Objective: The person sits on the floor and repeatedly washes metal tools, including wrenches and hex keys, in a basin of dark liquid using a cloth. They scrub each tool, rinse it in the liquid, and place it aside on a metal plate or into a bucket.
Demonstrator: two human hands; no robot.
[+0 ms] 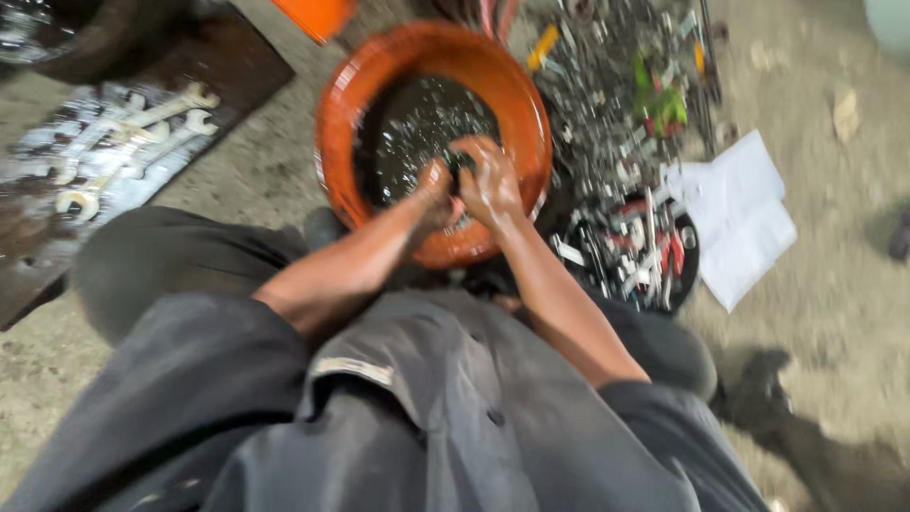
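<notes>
Both hands over orange basin [334, 142] of dark liquid on the floor [834, 284]; left hand [438, 192] and right hand [488, 180] closed together around a small dark part [462, 163] at the near rim; spanners [133, 133] lie left; blurred.

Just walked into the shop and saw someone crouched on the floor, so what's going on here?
A person in dark work clothes bends over an orange basin of dark, oily liquid. Both hands are in it: the left hand and right hand meet around a small dark part, too blurred to identify. Wrenches lie on a board to one side, a heap of tools and white papers on the other.
</notes>
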